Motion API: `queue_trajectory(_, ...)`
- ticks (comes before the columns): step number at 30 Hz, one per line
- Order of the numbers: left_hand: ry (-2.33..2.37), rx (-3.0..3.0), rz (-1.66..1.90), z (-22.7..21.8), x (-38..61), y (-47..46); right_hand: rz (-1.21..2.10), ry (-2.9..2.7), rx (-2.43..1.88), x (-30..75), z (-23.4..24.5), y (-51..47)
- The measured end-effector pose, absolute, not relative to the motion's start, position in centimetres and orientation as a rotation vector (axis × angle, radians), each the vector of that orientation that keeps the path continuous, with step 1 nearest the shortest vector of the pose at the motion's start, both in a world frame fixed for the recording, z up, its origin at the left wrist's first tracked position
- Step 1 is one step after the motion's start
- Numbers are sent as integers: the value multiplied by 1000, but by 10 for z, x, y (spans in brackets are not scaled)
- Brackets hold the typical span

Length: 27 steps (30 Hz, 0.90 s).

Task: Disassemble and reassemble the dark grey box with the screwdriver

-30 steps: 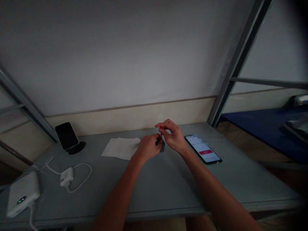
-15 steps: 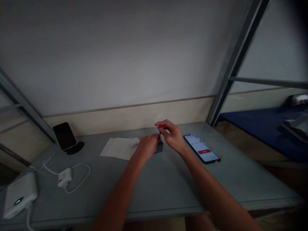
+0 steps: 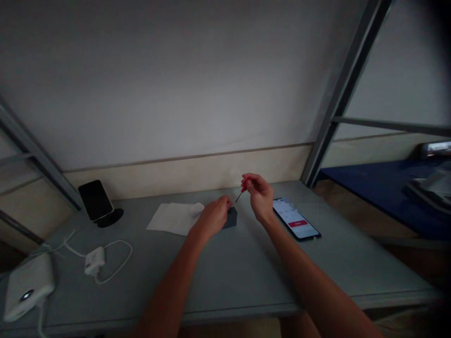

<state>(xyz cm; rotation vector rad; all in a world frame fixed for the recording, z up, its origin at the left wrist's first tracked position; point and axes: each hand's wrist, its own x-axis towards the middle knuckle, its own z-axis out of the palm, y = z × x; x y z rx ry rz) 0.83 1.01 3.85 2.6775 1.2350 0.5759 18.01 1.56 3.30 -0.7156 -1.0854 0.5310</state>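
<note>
Right hand (image 3: pixel 261 196): grip pinches red screwdriver (image 3: pixel 245 185) by handle, likely for control; tip near dark box (image 3: pixel 230 219), far tabletop (image 3: pixel 243 267). Left hand (image 3: pixel 213 213) at box, probably steadying; grip: cannot tell.

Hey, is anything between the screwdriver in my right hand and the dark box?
Nothing visible stands between the screwdriver and the right end of the dark box; your left hand covers the box's left part.
</note>
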Motion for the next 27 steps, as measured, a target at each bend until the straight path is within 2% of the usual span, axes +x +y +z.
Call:
queue_trajectory(8, 1421, 2595, 735, 58, -21, 26, 555, -1018, -743, 186, 21, 27)
queue_trajectory(12, 1752, 2542, 497, 63, -69, 41, 540, -1010, -777, 188, 17, 29)
queue_trajectory(17, 1961, 2222, 28, 44, -125, 61, 532, -994, -838, 188, 13, 32)
queue_trajectory(27, 1863, 2170, -4, 32, -138, 70, 509, -1016, -904, 186, 10, 32)
